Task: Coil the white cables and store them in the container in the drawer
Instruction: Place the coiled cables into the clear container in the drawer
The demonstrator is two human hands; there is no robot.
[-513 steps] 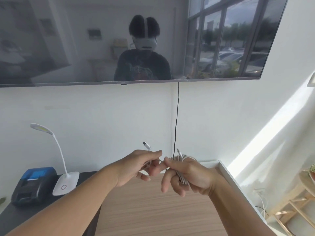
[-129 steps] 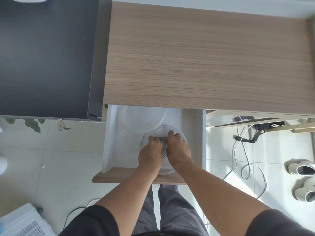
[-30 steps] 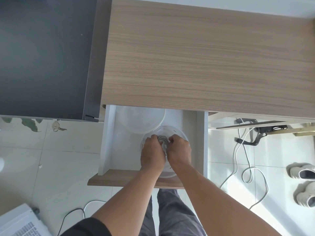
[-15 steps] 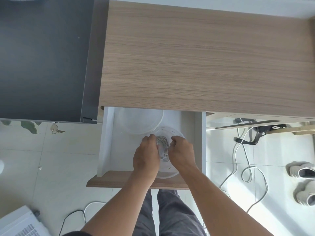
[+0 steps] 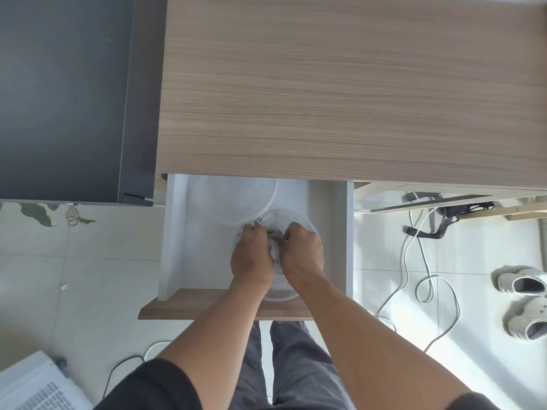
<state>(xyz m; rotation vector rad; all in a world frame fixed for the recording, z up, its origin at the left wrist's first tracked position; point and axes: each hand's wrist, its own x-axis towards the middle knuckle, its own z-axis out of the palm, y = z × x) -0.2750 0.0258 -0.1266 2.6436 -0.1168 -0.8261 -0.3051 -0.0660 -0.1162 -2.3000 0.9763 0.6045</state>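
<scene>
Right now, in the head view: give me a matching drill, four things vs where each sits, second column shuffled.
Things:
1. coiled white cables
2. clear container
3. clear lid
4. shoes

Places:
A. on the floor tiles at the right edge
B. in the drawer, at the back, partly under the wooden top
C. between the two hands, inside the container
D. in the drawer, nearer its front, under both hands

Pairs: 1-C, 2-D, 3-B, 4-A
</scene>
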